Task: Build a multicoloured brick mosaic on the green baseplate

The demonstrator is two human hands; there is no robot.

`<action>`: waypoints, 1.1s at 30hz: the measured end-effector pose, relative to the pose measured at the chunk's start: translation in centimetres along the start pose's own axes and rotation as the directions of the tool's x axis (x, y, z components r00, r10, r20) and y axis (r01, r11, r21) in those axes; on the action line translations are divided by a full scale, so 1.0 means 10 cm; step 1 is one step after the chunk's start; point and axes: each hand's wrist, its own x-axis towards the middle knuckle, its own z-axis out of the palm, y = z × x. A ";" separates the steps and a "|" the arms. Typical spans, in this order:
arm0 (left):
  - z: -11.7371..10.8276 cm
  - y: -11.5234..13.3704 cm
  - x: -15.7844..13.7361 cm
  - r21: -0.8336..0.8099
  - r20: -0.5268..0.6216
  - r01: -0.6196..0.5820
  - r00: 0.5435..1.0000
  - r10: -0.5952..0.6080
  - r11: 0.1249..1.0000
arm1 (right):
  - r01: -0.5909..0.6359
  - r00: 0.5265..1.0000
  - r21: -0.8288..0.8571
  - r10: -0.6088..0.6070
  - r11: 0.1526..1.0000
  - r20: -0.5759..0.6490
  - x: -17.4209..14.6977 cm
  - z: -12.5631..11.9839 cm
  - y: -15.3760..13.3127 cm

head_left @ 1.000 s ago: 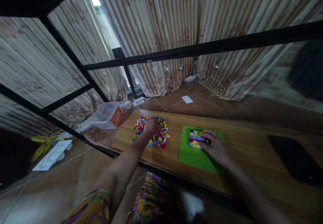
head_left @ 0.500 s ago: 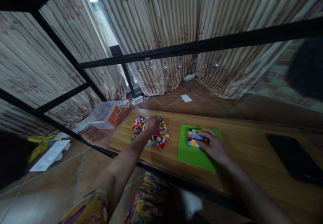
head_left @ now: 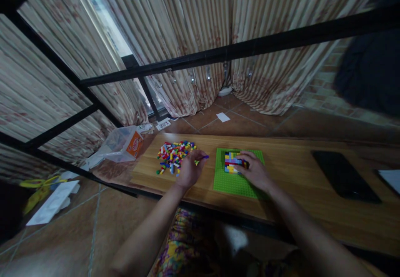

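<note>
My left hand (head_left: 190, 169) is raised beside the pile, fingers pinched on a small purple brick (head_left: 205, 157) that juts toward the baseplate. Loose toy bricks (head_left: 171, 154) of many colours lie heaped on the wooden table (head_left: 290, 164), partly behind that hand. On the green baseplate (head_left: 229, 183) stands a low block of joined bricks (head_left: 230, 162) in yellow, blue, red and white. My right hand (head_left: 253, 169) rests over its right side, thumb and fingers gripping it; that part of the build is hidden.
A black phone-like slab (head_left: 345, 176) lies on the table's right, near white paper (head_left: 390, 178). A clear plastic box (head_left: 120, 143) with an orange label stands on the floor at left. A black metal bar (head_left: 218, 54) crosses before the curtains.
My left hand has come out of the brick pile and moved toward the baseplate with a purple brick. My right hand stays on the brick build. The view has shifted slightly.
</note>
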 end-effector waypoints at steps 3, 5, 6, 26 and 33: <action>0.10 0.02 -0.02 -0.031 -0.004 0.025 1.000 -0.025 0.999 | 0.010 1.000 0.002 -0.010 1.000 0.002 0.00 0.00 0.01; 0.16 0.02 -0.04 -0.073 0.005 0.046 0.999 -0.046 0.996 | -0.002 1.000 -0.006 0.002 1.000 0.004 0.00 -0.01 -0.02; 0.19 0.03 -0.06 -0.103 0.013 0.059 0.998 -0.058 0.993 | -0.010 1.000 -0.016 0.010 1.000 -0.001 0.00 -0.02 -0.04; 0.41 0.31 -0.46 -0.538 0.189 0.313 0.950 -0.250 0.782 | -0.319 0.917 0.583 0.089 0.747 0.388 -0.25 -0.05 -0.88; 0.44 0.16 -0.44 -0.444 0.134 0.348 0.937 -0.323 0.826 | -0.356 0.930 0.755 0.285 0.551 0.230 -0.07 -0.35 -0.67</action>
